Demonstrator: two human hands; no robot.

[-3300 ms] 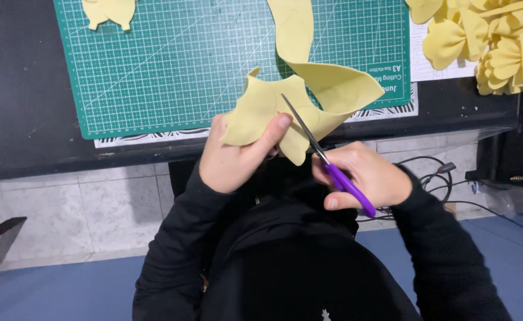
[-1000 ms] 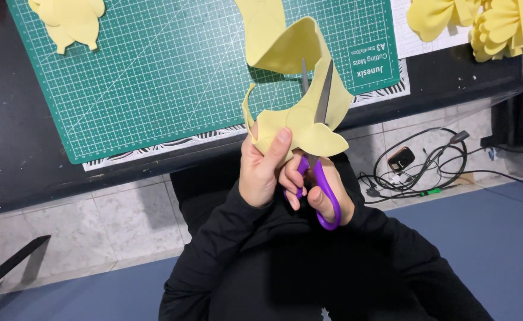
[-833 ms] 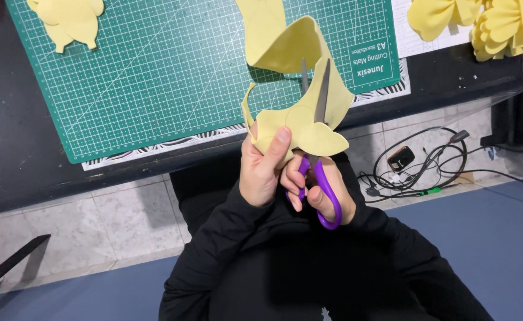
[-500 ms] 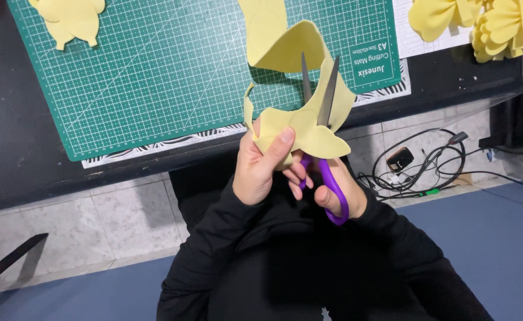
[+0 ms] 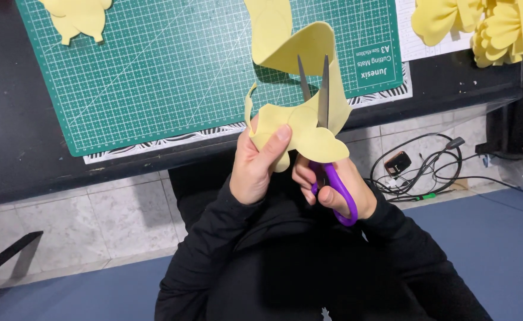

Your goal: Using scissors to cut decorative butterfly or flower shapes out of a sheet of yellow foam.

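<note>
A curling sheet of yellow foam [image 5: 300, 122] is held in the air just in front of the green cutting mat [image 5: 172, 65], over the near edge of the black table [image 5: 12, 137]. The left hand [image 5: 255, 166] pinches the sheet's lower left part, thumb on top and fingers behind. The right hand [image 5: 332, 184] grips the purple-handled scissors [image 5: 326, 148], fingers curled through the loops; the blades stand slightly parted, pointing toward the mat with the sheet between them. On the mat's far left corner lies a yellow cutout [image 5: 77, 18]. Right of the mat, yellow foam flowers [image 5: 481, 24] are piled on white paper. The mat's right edge carries a white printed label strip. Below the table are pale floor tiles [image 5: 95, 220], a blue floor covering [image 5: 499, 238] and a tangle of black cables [image 5: 422, 172].
</note>
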